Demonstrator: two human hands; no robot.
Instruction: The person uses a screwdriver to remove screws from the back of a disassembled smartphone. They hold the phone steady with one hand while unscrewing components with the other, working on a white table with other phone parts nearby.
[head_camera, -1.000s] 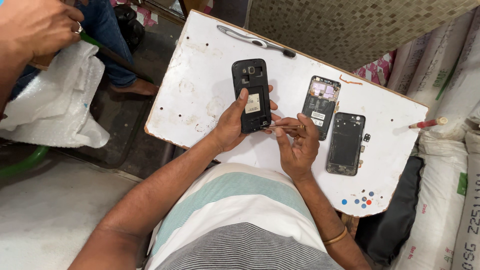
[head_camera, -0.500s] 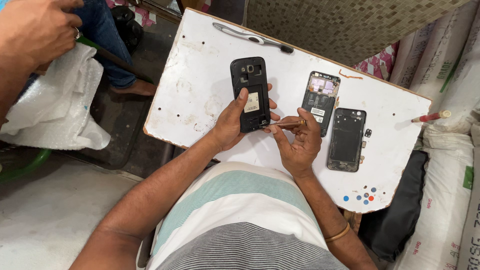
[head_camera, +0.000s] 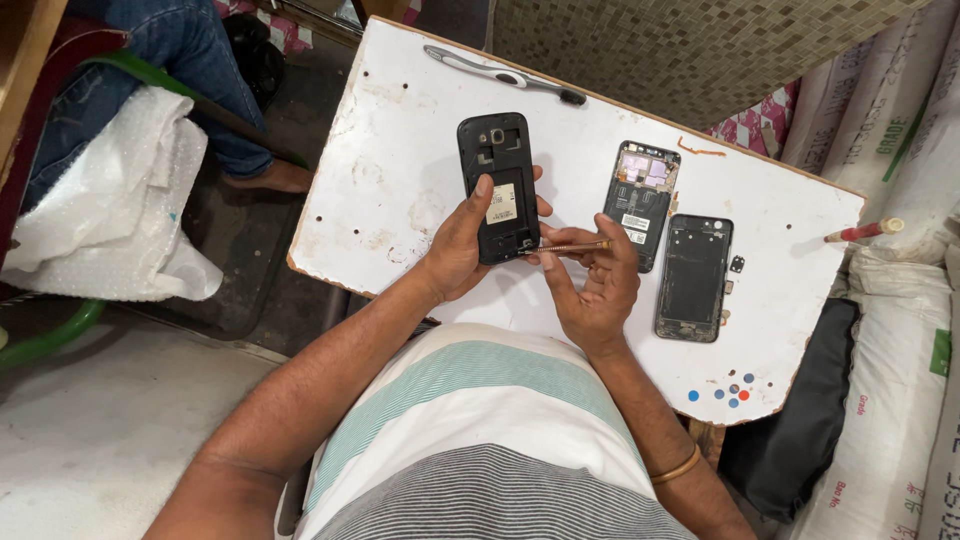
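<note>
White board desk (head_camera: 400, 190), scuffed and stained, set among stacked woven sacks (head_camera: 900, 130); a tiled wall behind. We hold the black phone (head_camera: 497, 185), back cover off, in our left hand (head_camera: 462, 245), fingers clamped around its lower half, thumb lying up the middle of the exposed back. The phone sits over the desk's near-centre, tilted slightly. Our right hand (head_camera: 592, 285) pinches a thin screwdriver (head_camera: 565, 247) between thumb and fingers, shaft roughly level, tip touching the phone's lower right edge. To the right, on the desk: an opened phone with circuit board showing (head_camera: 642, 200), and just beside it a black phone frame (head_camera: 693, 275). Small screws near that frame. A grey-handled tool (head_camera: 500, 73) lies along the far edge; a red-tipped pen (head_camera: 862, 231) at the right edge. Coloured dots (head_camera: 728, 393) on the near corner.
</note>
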